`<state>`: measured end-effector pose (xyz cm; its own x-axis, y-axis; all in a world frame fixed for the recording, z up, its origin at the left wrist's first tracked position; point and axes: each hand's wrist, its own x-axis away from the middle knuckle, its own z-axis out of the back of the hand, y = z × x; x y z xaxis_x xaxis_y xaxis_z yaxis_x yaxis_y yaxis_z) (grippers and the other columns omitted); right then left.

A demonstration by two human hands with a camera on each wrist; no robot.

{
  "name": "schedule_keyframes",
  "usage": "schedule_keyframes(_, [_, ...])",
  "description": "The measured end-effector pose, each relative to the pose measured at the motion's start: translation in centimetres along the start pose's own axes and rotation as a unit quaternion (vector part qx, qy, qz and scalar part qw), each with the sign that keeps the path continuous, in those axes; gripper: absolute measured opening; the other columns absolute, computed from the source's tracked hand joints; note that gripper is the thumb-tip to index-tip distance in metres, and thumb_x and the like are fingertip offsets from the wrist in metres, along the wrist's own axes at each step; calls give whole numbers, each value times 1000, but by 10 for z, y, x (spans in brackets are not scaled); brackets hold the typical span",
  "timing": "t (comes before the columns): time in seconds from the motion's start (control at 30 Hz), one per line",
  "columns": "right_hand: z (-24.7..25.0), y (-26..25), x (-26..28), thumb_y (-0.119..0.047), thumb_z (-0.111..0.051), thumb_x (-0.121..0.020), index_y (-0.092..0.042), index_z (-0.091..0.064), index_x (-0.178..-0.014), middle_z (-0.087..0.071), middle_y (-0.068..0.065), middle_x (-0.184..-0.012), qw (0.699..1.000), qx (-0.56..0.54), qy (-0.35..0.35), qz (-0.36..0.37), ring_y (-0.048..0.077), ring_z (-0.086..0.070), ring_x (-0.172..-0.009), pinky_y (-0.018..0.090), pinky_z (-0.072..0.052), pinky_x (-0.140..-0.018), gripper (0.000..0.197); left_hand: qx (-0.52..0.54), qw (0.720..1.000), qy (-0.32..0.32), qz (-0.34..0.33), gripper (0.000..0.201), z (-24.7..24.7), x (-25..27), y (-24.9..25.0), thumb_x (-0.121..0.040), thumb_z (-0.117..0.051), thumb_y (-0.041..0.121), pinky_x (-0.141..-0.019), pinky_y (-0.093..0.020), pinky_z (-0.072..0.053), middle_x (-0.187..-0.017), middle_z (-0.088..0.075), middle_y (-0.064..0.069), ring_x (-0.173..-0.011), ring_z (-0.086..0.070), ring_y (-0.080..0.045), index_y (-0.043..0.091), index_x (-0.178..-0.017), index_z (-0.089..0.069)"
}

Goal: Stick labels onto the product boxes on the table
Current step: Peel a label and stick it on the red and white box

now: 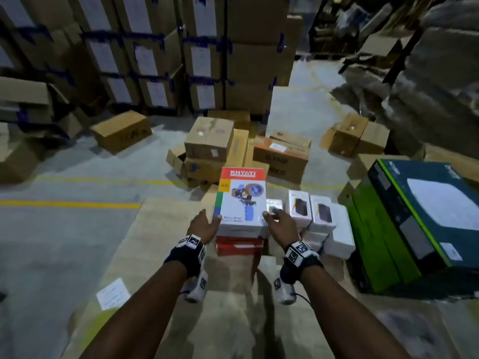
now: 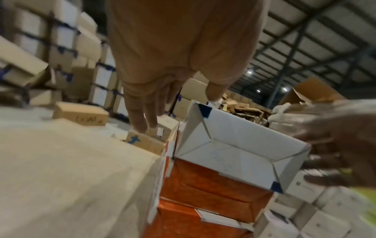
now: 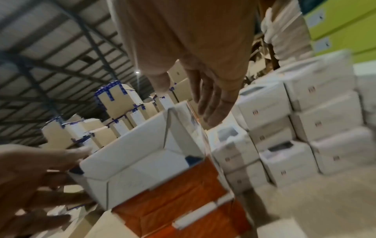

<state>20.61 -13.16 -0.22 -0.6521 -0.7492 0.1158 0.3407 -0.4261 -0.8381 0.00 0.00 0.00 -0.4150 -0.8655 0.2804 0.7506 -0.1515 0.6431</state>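
Note:
A white product box (image 1: pixel 242 200) with a red "KHYATI" band and a tape-dispenser picture lies on top of a stack of red boxes (image 1: pixel 239 246) on the cardboard-covered table (image 1: pixel 160 229). My left hand (image 1: pixel 207 221) is at the box's left near corner, fingers straight and thumb on the top edge. My right hand (image 1: pixel 277 218) flanks its right near corner the same way. In the left wrist view the left hand (image 2: pixel 168 77) spreads beside the box (image 2: pixel 240 145). The right wrist view has the right hand (image 3: pixel 203 90) over the box (image 3: pixel 142 153). I see no label in either hand.
Several small white product boxes (image 1: pixel 324 213) are stacked just right of the red stack. A large green and dark carton (image 1: pixel 420 211) stands at the far right. A white printed sheet (image 1: pixel 113 294) lies at the table's left edge. Brown cartons (image 1: pixel 210 141) stand on the floor beyond.

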Motion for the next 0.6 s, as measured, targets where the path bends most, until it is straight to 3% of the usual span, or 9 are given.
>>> schedule_keyframes(0.1, [-14, 3, 11, -47, -58, -98, -8, -58, -138, -62, 10, -136, 999, -26, -28, -39, 25, -59, -122, 30, -44, -98, 56, 26, 999, -20, -32, 50, -6, 7, -2, -102, -44, 47, -86, -34, -42, -130, -63, -16, -117, -57, -35, 12, -135, -57])
schedule_keyframes(0.2, [-22, 10, 22, -68, -55, -85, -19, -60, -137, -63, 2, -137, 994, -82, -12, -77, 21, -60, -121, 45, -49, -104, 71, 81, 996, -5, -37, 58, -9, 25, -1, -90, -47, 60, -78, -33, -43, -116, -70, -13, -107, -62, -34, 18, -126, -66])
schedule_keyframes(0.27, [-19, 4, 31, -71, -58, -79, -28, -59, -132, -63, -1, -131, 987, -137, 0, -85, 18, -62, -115, 46, -55, -93, 68, 119, 992, 13, -41, 62, -11, 35, -2, -81, -43, 63, -76, -35, -47, -103, -74, -11, -98, -65, -33, 18, -112, -73])
schedule_keyframes(0.33, [-8, -8, 47, -54, -63, -92, -27, -53, -129, -61, -2, -122, 968, -228, 0, -102, 13, -61, -104, 36, -55, -76, 47, 171, 984, 16, -38, 51, -14, 49, -6, -79, -49, 62, -71, -35, -48, -85, -73, -5, -86, -66, -32, 21, -96, -74])
schedule_keyframes(0.4, [5, -14, 63, -38, -65, -96, -20, -50, -128, -62, 0, -117, 949, -293, -26, -114, 15, -63, -97, 33, -55, -69, 40, 227, 973, 4, -36, 48, -18, 64, -15, -75, -57, 62, -75, -40, -56, -87, -74, 3, -83, -69, -23, 25, -99, -75])
schedule_keyframes(0.47, [19, -10, 80, -39, -78, -85, -19, -52, -127, -64, 8, -126, 941, -322, -25, -106, 23, -68, -105, 40, -59, -78, 54, 260, 964, -20, -46, 47, -23, 79, -24, -73, -63, 57, -84, -45, -59, -101, -76, 5, -86, -70, -9, 29, -110, -72])
schedule_keyframes(0.5, [25, -7, 90, -41, -85, -77, -21, -52, -127, -65, 8, -128, 947, -307, -12, -91, 24, -68, -109, 42, -59, -84, 63, 266, 962, -36, -58, 45, -25, 86, -26, -73, -68, 50, -85, -42, -58, -106, -75, 5, -86, -69, -2, 31, -114, -69])
schedule_keyframes(0.6, [42, 1, 135, -27, -90, -73, -23, -50, -138, -64, -1, -131, 979, -204, 13, 0, 10, -66, -113, 32, -59, -88, 76, 279, 955, -55, -88, 43, -23, 113, -13, -85, -77, 31, -77, -8, -50, -114, -64, 23, -88, -57, 24, 39, -120, -53])
